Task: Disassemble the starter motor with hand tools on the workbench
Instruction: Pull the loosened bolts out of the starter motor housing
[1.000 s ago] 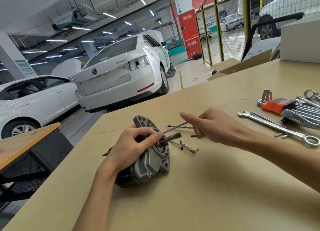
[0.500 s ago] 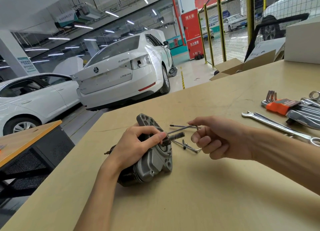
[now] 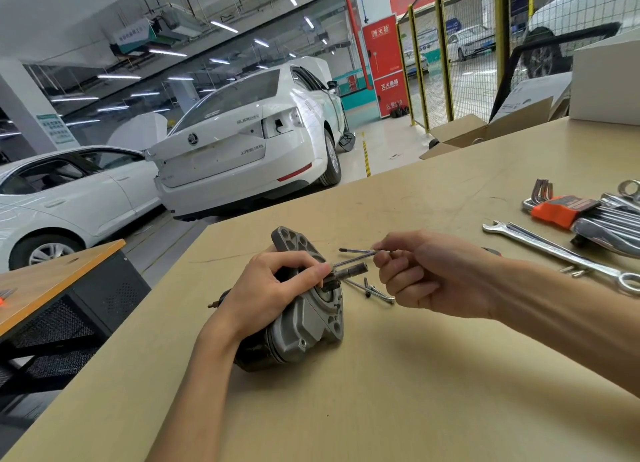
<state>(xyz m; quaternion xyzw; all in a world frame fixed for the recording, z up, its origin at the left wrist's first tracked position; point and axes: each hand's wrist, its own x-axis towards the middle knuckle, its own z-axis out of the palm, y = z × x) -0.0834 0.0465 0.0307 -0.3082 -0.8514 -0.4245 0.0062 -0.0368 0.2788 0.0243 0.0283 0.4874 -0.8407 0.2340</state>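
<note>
The starter motor [image 3: 298, 323] lies on its side on the tan worktop [image 3: 398, 392], and I take it as my landmark. Its dark round body points toward me and to the left; its grey flanged end [image 3: 294, 243] faces away and to the right, with the short shaft [image 3: 351, 272] sticking out of that face.

My left hand [image 3: 273, 291] rests over the top of the motor, fingers curled round the housing. The thumb tip presses just at the root of the shaft, so the motor sits under and inside this grip.

My right hand [image 3: 436, 274] is to the right of the motor, clear of the housing. Its grip is closed: thumb and forefinger pinch the end of a long thin bolt [image 3: 353, 260], the other fingers folded in. The bolt slants from my fingertips down to the motor's face, just above the shaft.

A second long bolt [image 3: 356, 251] lies on the worktop just beyond the shaft. Two more thin fasteners [image 3: 375, 293] lie right of the motor, below my right hand.

Well to the right of the motor lies a combination spanner [image 3: 554, 253]. Beyond it are hex keys in an orange holder [image 3: 557, 212] and more spanners [image 3: 613, 226].

Far behind the motor, off the worktop, stands a white car [image 3: 249, 149].
</note>
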